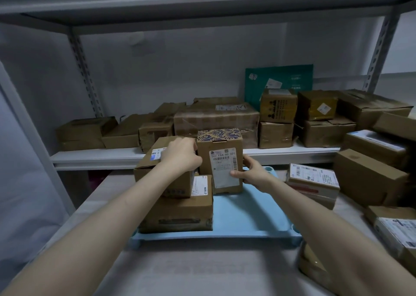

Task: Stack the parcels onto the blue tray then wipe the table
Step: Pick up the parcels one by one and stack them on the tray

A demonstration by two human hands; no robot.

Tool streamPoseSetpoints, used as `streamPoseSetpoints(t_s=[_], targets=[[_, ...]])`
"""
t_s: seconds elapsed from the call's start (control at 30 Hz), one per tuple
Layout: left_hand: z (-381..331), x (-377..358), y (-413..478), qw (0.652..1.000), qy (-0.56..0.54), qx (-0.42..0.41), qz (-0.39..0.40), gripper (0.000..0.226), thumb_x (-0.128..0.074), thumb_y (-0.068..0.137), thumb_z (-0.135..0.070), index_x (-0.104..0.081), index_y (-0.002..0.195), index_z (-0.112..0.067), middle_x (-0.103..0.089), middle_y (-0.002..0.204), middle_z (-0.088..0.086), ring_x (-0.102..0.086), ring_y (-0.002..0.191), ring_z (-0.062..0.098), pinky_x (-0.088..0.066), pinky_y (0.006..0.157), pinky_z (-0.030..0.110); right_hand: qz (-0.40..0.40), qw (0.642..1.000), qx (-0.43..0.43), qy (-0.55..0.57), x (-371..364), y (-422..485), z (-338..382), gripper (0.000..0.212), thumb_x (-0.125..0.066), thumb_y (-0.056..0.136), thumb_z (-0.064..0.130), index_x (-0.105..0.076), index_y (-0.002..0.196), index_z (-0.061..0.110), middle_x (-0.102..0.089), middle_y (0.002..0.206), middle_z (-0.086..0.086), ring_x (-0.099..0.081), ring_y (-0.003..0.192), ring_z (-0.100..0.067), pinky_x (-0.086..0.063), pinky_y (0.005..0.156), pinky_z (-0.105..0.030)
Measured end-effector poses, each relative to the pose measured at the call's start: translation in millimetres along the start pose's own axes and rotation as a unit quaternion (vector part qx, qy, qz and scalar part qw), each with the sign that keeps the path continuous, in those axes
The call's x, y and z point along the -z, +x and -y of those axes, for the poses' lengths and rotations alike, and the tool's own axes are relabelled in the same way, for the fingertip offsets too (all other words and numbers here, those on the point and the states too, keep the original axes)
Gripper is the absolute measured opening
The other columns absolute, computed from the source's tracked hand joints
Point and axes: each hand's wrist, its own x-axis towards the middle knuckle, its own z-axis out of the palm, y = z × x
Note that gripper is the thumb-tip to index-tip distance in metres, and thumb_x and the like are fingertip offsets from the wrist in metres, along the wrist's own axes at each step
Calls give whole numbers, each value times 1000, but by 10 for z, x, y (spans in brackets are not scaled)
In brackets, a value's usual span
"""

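Observation:
A light blue tray (247, 217) lies on the white table in front of me. On its left part sits a wide cardboard parcel (180, 212) with a smaller parcel (166, 178) stacked on top. A tall parcel (221, 160) with a blue patterned top and a white label stands upright on the tray beside them. My left hand (181, 155) rests over the stacked parcel's top and touches the tall parcel's left side. My right hand (252, 172) grips the tall parcel's right side, thumb on the label.
More parcels lie on the table at the right: a labelled flat one (314, 181), a large brown box (369, 178), others at the near right (396, 230). A metal rack shelf (94, 158) behind the tray holds several boxes and a green envelope (279, 79).

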Motion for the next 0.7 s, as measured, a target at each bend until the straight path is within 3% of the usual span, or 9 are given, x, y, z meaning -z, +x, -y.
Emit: streamPoseSetpoints(t_s=[0.1,0.27,0.43,0.6,0.7], targets=[[-56,-12,4,1000,-4,-13,-13,36,-64,82,-23,-60,119,-19,-60,121,3,-54,111,22,-49,77,33,-44,996,12,-77,6,-25,-40,60,-77,78,3,-52,132,13,-61,126,-1,-58,116,-21,-54,88,-34],[-317,0,-66,998,-31,-55,-30,35,-65,83,-27,-61,117,-19,-58,123,3,-54,112,23,-51,82,35,-97,976,25,-194,181,-138,71,63,-81,72,2,-54,129,6,-61,123,-7,-59,111,-22,-50,92,-34],[-683,-72,-154,992,-74,-96,-14,34,-64,83,-23,-63,117,-17,-60,123,3,-54,114,22,-51,83,35,-227,915,80,-325,671,-412,76,47,-66,79,6,-58,125,9,-62,125,-7,-59,113,-24,-49,94,-34],[-1034,-202,-225,987,-93,-129,20,32,-62,84,-20,-64,116,-17,-63,117,2,-57,108,20,-50,82,32,-236,855,-28,-462,1139,-668,-14,54,-67,82,16,-47,132,13,-51,134,-8,-48,123,-27,-47,96,-42],[-1193,-295,-263,986,-100,-129,43,32,-62,86,-21,-63,118,-17,-60,121,4,-57,109,21,-50,83,32,-213,842,-113,-482,1270,-791,-51,53,-69,82,20,-46,129,14,-52,128,-9,-50,118,-28,-49,92,-43]])
